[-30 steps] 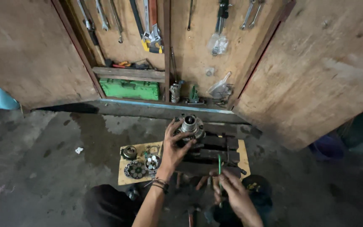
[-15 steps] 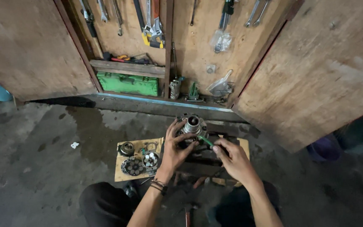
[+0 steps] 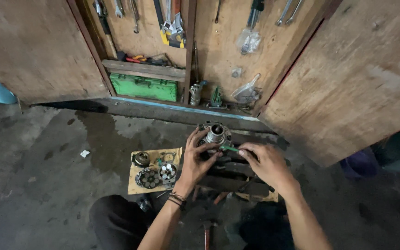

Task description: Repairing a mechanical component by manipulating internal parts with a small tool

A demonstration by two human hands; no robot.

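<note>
**Two hands on a metal hub, low on the concrete floor**

The metal hub assembly [image 3: 215, 134] is a dull grey, round casting with a bright cylindrical sleeve standing up from its centre and lugs around its rim. It sits at the far end of a dark, greasy block of metal parts [image 3: 230, 173], just in front of the open wooden cabinet [image 3: 218, 51].

The left hand [image 3: 195, 159] is spread wide, fingers curled around the hub's near-left side and gripping it, with the thumb toward 3 o'clock. The forearm rises from 6 o'clock, beaded bracelets [image 3: 177, 199] at the wrist.

The right hand [image 3: 265, 162] is loosely closed, pinching a slim green-handled tool [image 3: 230, 148] between thumb and forefinger. The tool points toward 9 o'clock, and its tip lies at the hub's lower edge. This forearm comes in from 5 o'clock.

At 9 o'clock from the hub, a flat piece of tan cardboard [image 3: 135, 187] carries round, toothed steel parts [image 3: 148, 178]. The floor [image 3: 47, 162] is rough, stained concrete. Inside the cabinet are a green toolbox [image 3: 144, 87] and hanging wrenches [image 3: 174, 23].
</note>
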